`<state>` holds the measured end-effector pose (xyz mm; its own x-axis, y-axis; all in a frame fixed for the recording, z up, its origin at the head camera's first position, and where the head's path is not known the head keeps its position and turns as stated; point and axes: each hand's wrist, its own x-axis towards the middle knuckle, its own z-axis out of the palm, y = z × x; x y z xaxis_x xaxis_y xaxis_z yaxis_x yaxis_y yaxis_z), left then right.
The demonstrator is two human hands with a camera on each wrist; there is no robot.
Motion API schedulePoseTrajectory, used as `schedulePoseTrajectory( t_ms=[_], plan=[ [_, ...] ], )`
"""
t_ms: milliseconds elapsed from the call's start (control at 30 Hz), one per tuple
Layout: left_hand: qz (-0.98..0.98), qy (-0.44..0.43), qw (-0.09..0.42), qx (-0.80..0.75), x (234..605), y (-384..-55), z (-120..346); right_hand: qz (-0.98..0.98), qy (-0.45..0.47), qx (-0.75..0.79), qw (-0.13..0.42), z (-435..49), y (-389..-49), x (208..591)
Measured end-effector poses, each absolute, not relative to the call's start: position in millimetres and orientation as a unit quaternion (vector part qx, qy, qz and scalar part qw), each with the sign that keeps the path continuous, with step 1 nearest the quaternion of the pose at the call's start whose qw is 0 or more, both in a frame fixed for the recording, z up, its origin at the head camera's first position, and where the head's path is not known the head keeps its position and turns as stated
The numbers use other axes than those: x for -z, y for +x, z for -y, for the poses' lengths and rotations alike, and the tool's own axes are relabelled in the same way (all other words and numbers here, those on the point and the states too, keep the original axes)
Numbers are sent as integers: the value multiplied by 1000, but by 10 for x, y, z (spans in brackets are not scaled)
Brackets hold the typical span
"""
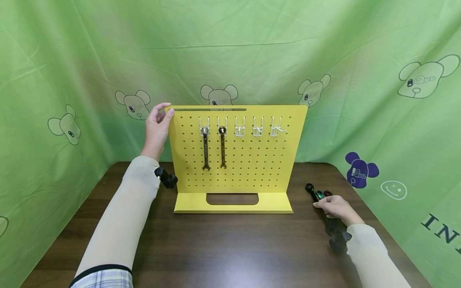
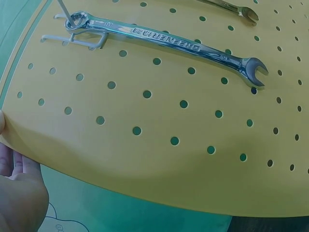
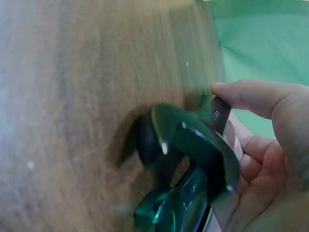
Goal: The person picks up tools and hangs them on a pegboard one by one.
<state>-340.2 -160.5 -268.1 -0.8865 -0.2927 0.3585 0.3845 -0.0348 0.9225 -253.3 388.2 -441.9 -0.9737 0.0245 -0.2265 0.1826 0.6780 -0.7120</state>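
Black wrench [image 1: 312, 193]: over on the right of the table [image 1: 230, 248], well apart from the board [image 1: 259, 172], ring end pointing away from the person. Couldn't tell if it was touching the tabletop, and the wrist view had its near end pretty blurry.
Right hand [image 1: 336, 207]: grasping the black wrench, pinched between thumb and fingers.
Neighbours: a green wrench [image 1: 319, 194] and a brown wrench [image 1: 327, 193] sat just to the right of it, rings showing, the rest mostly hidden by the hand.
Left hand [image 1: 157, 128]: grasping the board at its top left corner, thumb in front, fingers behind.
Pegboard: yellow, upright on the table, long slot along the top, cutout in the base.
Hooks [image 1: 240, 129]: five white ones in a row near the top, wrenches on the two leftmost.
Silver wrench [image 1: 205, 150]: leftmost hook, ring up, open end down, raised lettering on the shaft.
Bronze wrench [image 1: 223, 150]: next hook along, hung the same way.
Wrist gear: small black camera [image 1: 166, 178] by the left sleeve [image 1: 140, 188].
Backdrop: green curtain [image 1: 252, 48] with cartoon mouse heads, a purple one [image 1: 356, 172] on the right.
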Motion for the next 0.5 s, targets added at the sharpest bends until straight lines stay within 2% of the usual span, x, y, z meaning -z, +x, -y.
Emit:
schedulePoseTrajectory(
  t_ms=[500],
  plan=[
    [664,-35,236,708,2698,-3417,1610,-896,34,434,88,-3848,-2478,4372]
  ],
)
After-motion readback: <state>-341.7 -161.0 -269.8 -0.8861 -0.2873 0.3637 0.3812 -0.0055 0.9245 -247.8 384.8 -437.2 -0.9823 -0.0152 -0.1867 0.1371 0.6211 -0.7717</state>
